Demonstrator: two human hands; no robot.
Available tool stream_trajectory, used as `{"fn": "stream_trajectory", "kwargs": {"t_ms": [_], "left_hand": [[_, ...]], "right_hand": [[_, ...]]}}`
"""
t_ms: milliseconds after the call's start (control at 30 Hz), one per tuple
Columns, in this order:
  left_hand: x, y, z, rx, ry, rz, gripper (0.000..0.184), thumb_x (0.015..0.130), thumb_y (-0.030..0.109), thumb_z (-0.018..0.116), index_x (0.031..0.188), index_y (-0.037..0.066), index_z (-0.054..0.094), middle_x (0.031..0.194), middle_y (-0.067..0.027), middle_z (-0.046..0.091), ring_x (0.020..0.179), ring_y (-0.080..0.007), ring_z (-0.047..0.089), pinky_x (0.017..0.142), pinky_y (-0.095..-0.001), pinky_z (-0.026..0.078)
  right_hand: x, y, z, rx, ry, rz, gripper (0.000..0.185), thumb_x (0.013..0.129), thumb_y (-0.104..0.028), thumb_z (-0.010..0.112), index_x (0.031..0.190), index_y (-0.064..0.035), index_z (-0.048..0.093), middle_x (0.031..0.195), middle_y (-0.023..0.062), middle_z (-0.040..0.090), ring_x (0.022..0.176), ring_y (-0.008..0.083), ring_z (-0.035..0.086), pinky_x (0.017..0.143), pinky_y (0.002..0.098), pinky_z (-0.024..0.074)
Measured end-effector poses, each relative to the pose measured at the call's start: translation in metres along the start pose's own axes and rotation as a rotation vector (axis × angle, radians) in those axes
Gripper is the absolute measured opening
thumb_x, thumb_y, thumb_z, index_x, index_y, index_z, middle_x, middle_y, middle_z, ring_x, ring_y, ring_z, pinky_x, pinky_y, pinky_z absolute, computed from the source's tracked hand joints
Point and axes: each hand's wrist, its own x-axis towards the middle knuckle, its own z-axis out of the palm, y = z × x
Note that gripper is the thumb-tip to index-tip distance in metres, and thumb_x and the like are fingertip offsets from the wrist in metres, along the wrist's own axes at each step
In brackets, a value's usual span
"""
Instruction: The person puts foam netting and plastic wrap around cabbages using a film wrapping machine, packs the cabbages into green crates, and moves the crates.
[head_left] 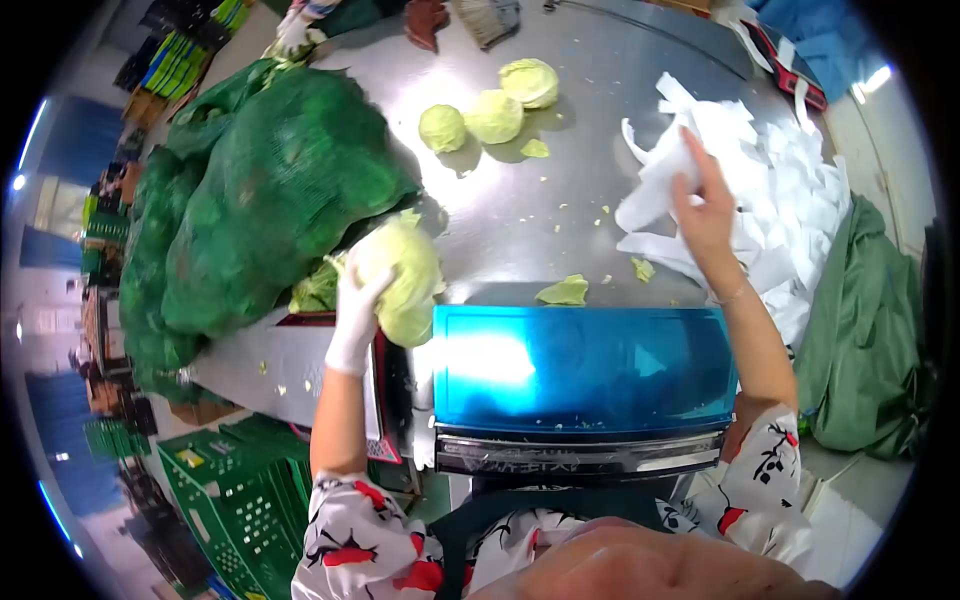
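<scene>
My left hand [360,312], in a white glove, is wrapped round the side of a pale green cabbage [400,272], beside the large green net sacks [280,190]. Over on the right, my right hand [704,208] is bare, with its fingers apart, and lies over the pile of white sheets or strips [745,150]; whether it touches one I cannot tell. Three more cabbages [495,117] sit in a row at the back of the metal table [570,210]. A machine with a blue cover [585,365] stands between my arms.
Loose leaves [565,291] lie behind the blue cover. Green crates [235,500] stand at the lower left and green cloth [865,330] hangs at the right. Another person's gloved hand [295,35] is at the sacks' top. A brush [487,20] lies at the back edge.
</scene>
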Motion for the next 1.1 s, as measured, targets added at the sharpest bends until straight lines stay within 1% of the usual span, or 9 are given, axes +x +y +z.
{"fn": "stream_trajectory", "kwargs": {"t_ms": [200, 333, 467, 600, 667, 767, 933, 1033, 1100], "left_hand": [[-0.143, -0.03, -0.159, 0.629, 0.517, 0.042, 0.074, 0.074, 0.022, 0.084, 0.133, -0.003, 0.047, 0.122, -0.0178, 0.061, 0.111, -0.0248, 0.061, 0.094, -0.036, 0.051], [-0.17, -0.053, -0.197, 0.55, 0.64, -0.107, 0.092, 0.069, 0.039, 0.086, 0.137, -0.005, 0.043, 0.125, -0.0244, 0.058, 0.115, -0.0299, 0.059, 0.1, -0.039, 0.046], [-0.204, 0.011, -0.137, 1.353, 0.745, 0.388, 0.088, 0.076, 0.034, 0.078, 0.144, -0.003, 0.035, 0.141, -0.0245, 0.043, 0.135, -0.0438, 0.034, 0.112, -0.0486, 0.027], [-0.256, 0.025, -0.034, 0.114, 0.016, 0.372, 0.074, 0.09, 0.015, 0.066, 0.151, 0.001, 0.026, 0.151, -0.0156, 0.037, 0.141, -0.0257, 0.033, 0.116, -0.0362, 0.026], [-0.279, 0.036, 0.003, 0.261, -0.035, 0.403, 0.07, 0.096, 0.013, 0.058, 0.154, 0.003, 0.02, 0.146, -0.0128, 0.044, 0.133, -0.021, 0.043, 0.109, -0.0338, 0.035], [-0.301, 0.024, 0.011, -0.233, 0.058, 0.119, 0.047, 0.098, 0.015, 0.055, 0.142, 0.001, 0.045, 0.121, -0.0088, 0.064, 0.11, -0.0142, 0.059, 0.095, -0.0295, 0.046], [-0.33, 0.029, -0.011, -0.29, 0.027, 0.123, 0.026, 0.1, 0.015, 0.053, 0.117, -0.002, 0.061, 0.108, -0.0042, 0.065, 0.098, -0.0112, 0.059, 0.088, -0.0285, 0.047], [-0.342, 0.043, -0.031, -0.735, -0.054, 0.153, 0.02, 0.102, 0.018, 0.049, 0.103, 0.002, 0.061, 0.101, -0.0023, 0.062, 0.093, -0.0091, 0.058, 0.083, -0.0266, 0.048], [-0.345, 0.043, -0.038, -0.902, -0.006, 0.133, 0.022, 0.102, 0.02, 0.05, 0.106, 0.001, 0.061, 0.099, -0.0045, 0.064, 0.092, -0.0131, 0.062, 0.084, -0.0297, 0.05]], "right_hand": [[-0.011, -0.018, -0.024, 0.414, 0.188, 0.477, 0.03, 0.095, -0.016, 0.063, 0.117, 0.0032, 0.065, 0.11, 0.005, 0.067, 0.1, 0.0088, 0.058, 0.087, 0.0225, 0.0449], [-0.017, -0.055, -0.019, 1.025, 0.058, 0.762, 0.024, 0.095, -0.018, 0.066, 0.112, -0.0004, 0.065, 0.098, 0.003, 0.068, 0.09, 0.0094, 0.063, 0.081, 0.0238, 0.0506], [-0.074, -0.167, 0.019, 0.968, -0.318, 0.874, 0.015, 0.097, -0.021, 0.063, 0.097, -0.0058, 0.062, 0.073, -0.0061, 0.057, 0.06, 0.0011, 0.053, 0.054, 0.0144, 0.0436], [-0.159, -0.252, 0.082, 0.908, -0.851, 0.862, 0.01, 0.09, -0.016, 0.068, 0.09, -0.0063, 0.067, 0.087, 0.0038, 0.067, 0.08, 0.0113, 0.06, 0.07, 0.0256, 0.0476], [-0.192, -0.29, 0.109, 0.489, -0.739, 0.012, 0.005, 0.083, -0.007, 0.071, 0.086, -0.0052, 0.068, 0.098, 0.0072, 0.069, 0.096, 0.019, 0.061, 0.082, 0.0318, 0.0495], [-0.212, -0.322, 0.12, 0.177, -0.349, -0.346, 0.012, 0.079, 0.001, 0.072, 0.087, -0.0056, 0.067, 0.1, 0.0089, 0.067, 0.102, 0.0294, 0.06, 0.089, 0.0369, 0.0485], [-0.227, -0.298, 0.116, 0.942, -0.705, 0.631, 0.013, 0.1, -0.013, 0.054, 0.108, -0.0029, 0.055, 0.087, 0.0037, 0.061, 0.087, 0.0123, 0.054, 0.095, 0.0304, 0.0455], [-0.231, -0.256, 0.12, 1.136, -0.896, 0.726, 0.037, 0.103, -0.023, 0.045, 0.128, 0.0034, 0.051, 0.117, 0.0143, 0.059, 0.112, 0.0259, 0.057, 0.104, 0.0404, 0.0427], [-0.237, -0.295, 0.101, 1.558, -1.068, 1.127, 0.043, 0.1, -0.022, 0.048, 0.134, 0.0048, 0.049, 0.126, 0.0162, 0.058, 0.118, 0.0294, 0.056, 0.107, 0.0399, 0.0403]]}}
